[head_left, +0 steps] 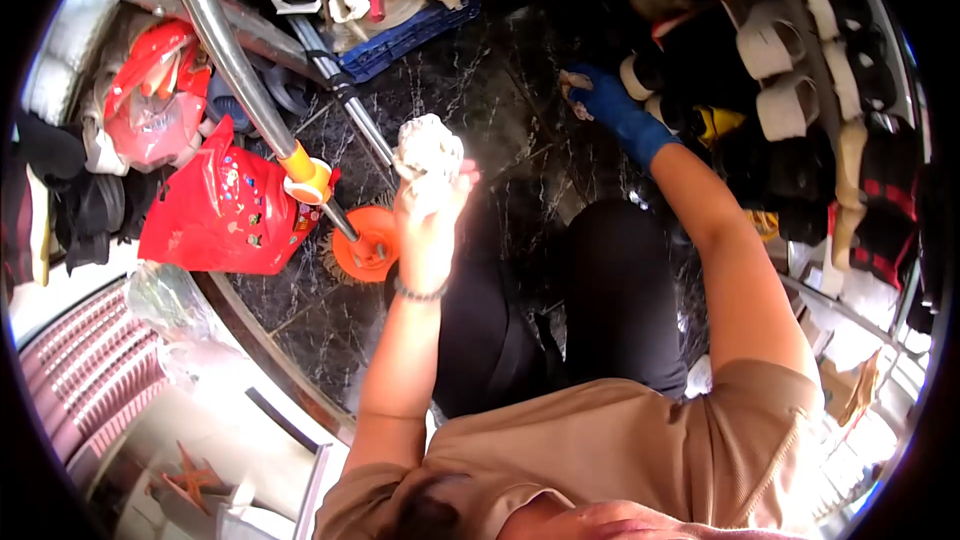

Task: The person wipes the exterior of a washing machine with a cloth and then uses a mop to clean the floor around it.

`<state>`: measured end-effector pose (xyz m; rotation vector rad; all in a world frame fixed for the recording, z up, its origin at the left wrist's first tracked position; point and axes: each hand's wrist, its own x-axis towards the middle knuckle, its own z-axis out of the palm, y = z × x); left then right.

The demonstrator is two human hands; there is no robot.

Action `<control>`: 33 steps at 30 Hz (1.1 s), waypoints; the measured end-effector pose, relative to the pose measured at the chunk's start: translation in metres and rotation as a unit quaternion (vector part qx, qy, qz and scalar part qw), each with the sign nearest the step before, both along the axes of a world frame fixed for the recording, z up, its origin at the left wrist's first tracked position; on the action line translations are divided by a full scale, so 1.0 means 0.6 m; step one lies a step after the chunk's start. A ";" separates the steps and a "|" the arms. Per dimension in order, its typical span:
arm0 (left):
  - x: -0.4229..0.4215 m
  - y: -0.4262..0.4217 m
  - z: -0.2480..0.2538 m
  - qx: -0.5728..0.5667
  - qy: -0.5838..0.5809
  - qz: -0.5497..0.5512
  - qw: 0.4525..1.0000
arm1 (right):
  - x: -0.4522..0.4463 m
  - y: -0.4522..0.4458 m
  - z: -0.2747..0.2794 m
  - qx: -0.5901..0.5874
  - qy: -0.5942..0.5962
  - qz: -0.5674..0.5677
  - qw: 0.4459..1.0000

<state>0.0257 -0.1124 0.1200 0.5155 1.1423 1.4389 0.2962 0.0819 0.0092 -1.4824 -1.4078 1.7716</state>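
Observation:
My left hand (440,185) is bare, raised in front of my body with a bracelet at the wrist. Its fingers are wrapped round a crumpled white cloth (430,148). My right hand (612,105) wears a blue rubber glove and reaches forward to the dark marbled floor (540,130) beside the shoe rack. A small bunched rag (575,90), pale and partly brownish, shows at the gloved fingertips. Most of it is hidden by the glove. Close to that hand, light-soled shoes (640,77) stand on the lowest level of the rack.
A mop (370,245) with an orange head plate and metal pole leans at the left. Beside it sits a red plastic bag (235,205). A blue crate (410,40) full of odds and ends stands ahead. White slippers (770,45) and other shoes fill the rack at the right.

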 end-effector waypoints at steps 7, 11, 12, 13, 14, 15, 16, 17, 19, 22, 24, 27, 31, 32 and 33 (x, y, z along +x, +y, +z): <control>-0.022 -0.069 0.047 -0.012 0.198 0.041 0.979 | -0.055 0.055 -0.237 0.238 -0.189 -0.010 0.953; -0.025 -0.072 0.059 -0.049 0.267 0.051 0.961 | -0.175 -0.088 -0.300 0.528 -0.184 0.190 0.807; -0.017 -0.066 0.063 -0.045 0.245 0.078 0.965 | -0.182 -0.122 -0.283 0.487 -0.119 0.184 0.846; -0.016 -0.065 0.056 -0.028 0.255 0.063 0.964 | -0.190 -0.156 -0.266 0.442 -0.052 0.174 0.878; -0.020 -0.063 0.050 -0.010 0.268 0.047 0.962 | -0.185 -0.180 -0.259 0.359 0.030 0.202 0.911; -0.015 -0.057 0.051 -0.012 0.244 0.048 0.969 | -0.176 -0.199 -0.257 0.273 0.111 0.229 0.928; -0.004 -0.053 0.051 -0.016 0.217 0.050 0.975 | -0.163 -0.213 -0.261 0.181 0.188 0.256 0.931; 0.008 -0.048 0.055 -0.032 0.182 0.068 0.980 | -0.145 -0.216 -0.268 0.135 0.226 0.267 0.927; 0.013 -0.049 0.058 -0.027 0.173 0.061 0.983 | -0.102 -0.215 -0.279 0.014 0.217 0.223 0.950; 0.023 -0.055 0.065 -0.012 0.164 0.058 0.985 | -0.053 -0.160 -0.244 0.082 0.050 0.152 0.984; 0.027 -0.057 0.076 0.010 0.169 0.052 0.984 | -0.029 -0.106 -0.268 0.257 0.088 0.062 0.960; 0.030 -0.064 0.082 0.022 0.164 0.060 0.984 | 0.041 -0.001 -0.266 -0.073 0.134 -0.082 0.985; 0.034 -0.065 0.084 0.028 0.170 0.065 0.983 | 0.102 0.070 -0.315 0.423 -0.226 0.091 0.873; 0.036 -0.063 0.086 0.017 0.166 0.077 0.983 | 0.099 0.056 -0.318 0.422 -0.228 0.089 0.873; 0.035 -0.060 0.089 0.006 0.172 0.065 0.983 | 0.067 0.019 -0.295 0.429 -0.259 0.082 0.862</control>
